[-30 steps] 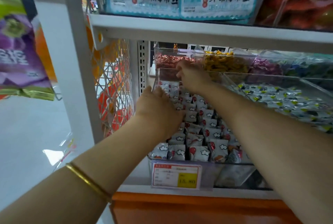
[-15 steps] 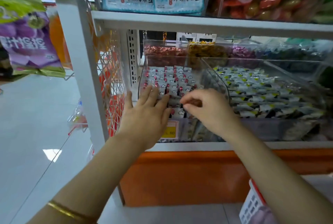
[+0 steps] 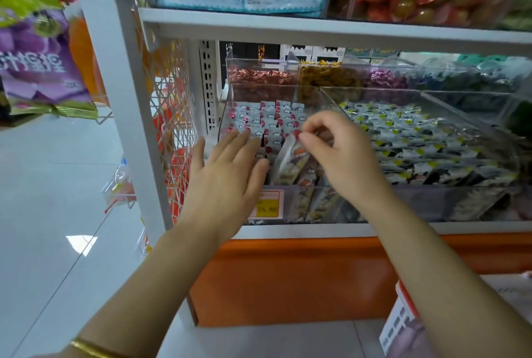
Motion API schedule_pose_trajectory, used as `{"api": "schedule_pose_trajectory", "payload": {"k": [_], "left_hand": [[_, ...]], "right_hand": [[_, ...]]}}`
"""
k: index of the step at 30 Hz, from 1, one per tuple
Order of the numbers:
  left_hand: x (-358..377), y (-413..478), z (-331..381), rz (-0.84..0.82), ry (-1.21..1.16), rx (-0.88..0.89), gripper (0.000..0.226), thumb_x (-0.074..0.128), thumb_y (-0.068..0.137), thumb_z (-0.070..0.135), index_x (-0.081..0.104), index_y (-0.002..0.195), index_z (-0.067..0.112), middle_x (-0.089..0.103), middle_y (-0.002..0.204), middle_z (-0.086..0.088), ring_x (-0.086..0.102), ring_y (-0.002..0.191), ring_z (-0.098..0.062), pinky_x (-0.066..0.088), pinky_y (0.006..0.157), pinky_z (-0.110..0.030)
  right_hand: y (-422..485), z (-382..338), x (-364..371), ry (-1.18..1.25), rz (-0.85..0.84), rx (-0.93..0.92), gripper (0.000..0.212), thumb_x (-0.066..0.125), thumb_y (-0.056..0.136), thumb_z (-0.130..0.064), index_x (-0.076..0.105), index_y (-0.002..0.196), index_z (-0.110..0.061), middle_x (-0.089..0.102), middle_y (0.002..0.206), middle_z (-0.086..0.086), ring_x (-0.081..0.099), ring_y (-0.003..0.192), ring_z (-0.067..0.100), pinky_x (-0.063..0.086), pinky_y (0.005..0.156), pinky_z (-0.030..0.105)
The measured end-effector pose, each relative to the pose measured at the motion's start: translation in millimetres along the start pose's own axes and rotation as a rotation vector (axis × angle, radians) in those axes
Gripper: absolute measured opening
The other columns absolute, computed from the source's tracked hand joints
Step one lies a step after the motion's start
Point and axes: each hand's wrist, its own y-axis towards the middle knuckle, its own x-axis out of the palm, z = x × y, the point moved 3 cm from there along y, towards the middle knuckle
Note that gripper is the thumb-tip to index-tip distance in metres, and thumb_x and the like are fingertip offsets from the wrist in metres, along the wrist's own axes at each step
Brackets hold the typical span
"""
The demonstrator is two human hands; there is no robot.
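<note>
A clear plastic bin (image 3: 230,98) on the lower shelf holds several small snack packets (image 3: 267,118) in white wrappers with red marks. My right hand (image 3: 342,156) pinches one packet (image 3: 290,161) by its top end and holds it tilted over the front of the bin. My left hand (image 3: 227,173) lies flat with straight fingers on the packets at the bin's front left. A gold bangle (image 3: 95,350) sits on my left wrist.
A second clear bin (image 3: 460,92) to the right holds packets with yellow-green marks. Bins of wrapped sweets (image 3: 316,75) stand behind. A yellow price tag (image 3: 267,207) hangs on the front. Shelf board (image 3: 331,32) overhead, white upright post (image 3: 132,98) at left, red-white basket (image 3: 403,326) lower right.
Both hands have drawn back from deep in the bin to its front. My right hand has taken hold of one packet and lifted it. The view has pulled back from the shelf.
</note>
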Motion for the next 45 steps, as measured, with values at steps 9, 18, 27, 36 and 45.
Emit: {"api": "schedule_pose_trajectory", "payload": {"k": [9,18,27,36,45], "left_hand": [[-17.8,-2.0,7.8,0.098,-0.675,-0.135,0.033,0.030,0.097,0.044,0.059,0.102,0.030,0.060,0.090,0.003,0.052,0.082,-0.004,0.042,0.069,-0.025],[-16.4,-2.7,3.3,0.057,-1.062,-0.392,0.030,0.033,0.100,0.035,0.046,0.081,0.015,0.063,0.059,0.000,0.049,0.046,-0.012,0.037,0.039,-0.021],[-19.1,-1.5,-0.5,0.142,-1.000,-0.415,0.034,0.034,0.101,0.027,0.046,0.078,0.004,0.058,0.048,-0.001,0.039,0.034,-0.008,0.033,0.035,-0.019],[-21.7,1.3,1.0,0.083,-1.085,-0.296,0.021,0.042,0.098,0.011,0.054,0.081,0.015,0.060,0.054,0.001,0.046,0.043,-0.007,0.040,0.041,-0.019],[-22.1,3.0,-3.9,0.011,-1.221,-0.338,0.024,0.045,0.095,0.008,0.065,0.103,0.019,0.069,0.083,-0.003,0.064,0.067,-0.013,0.052,0.058,-0.021]], "right_hand": [[-19.5,13.3,-19.5,0.929,0.256,0.413,0.017,0.049,0.095,-0.005,0.058,0.081,-0.008,0.059,0.074,0.006,0.061,0.059,0.011,0.053,0.057,0.023],[-32.1,10.7,-5.7,1.240,0.130,0.516,0.016,0.049,0.089,0.004,0.062,0.098,0.000,0.069,0.071,0.006,0.068,0.066,0.016,0.055,0.061,0.022],[-30.8,7.7,0.6,1.417,0.086,0.571,0.022,0.050,0.080,0.005,0.058,0.100,0.000,0.069,0.068,0.007,0.069,0.062,0.015,0.055,0.055,0.021],[-31.3,20.9,-1.0,1.217,0.152,0.567,0.014,0.047,0.091,0.001,0.059,0.088,-0.007,0.065,0.064,0.004,0.063,0.054,0.012,0.053,0.050,0.022],[-33.9,17.8,-5.2,0.749,0.128,0.321,0.008,0.056,0.090,-0.004,0.054,0.084,-0.009,0.062,0.080,0.009,0.069,0.070,0.020,0.057,0.062,0.028]]}}
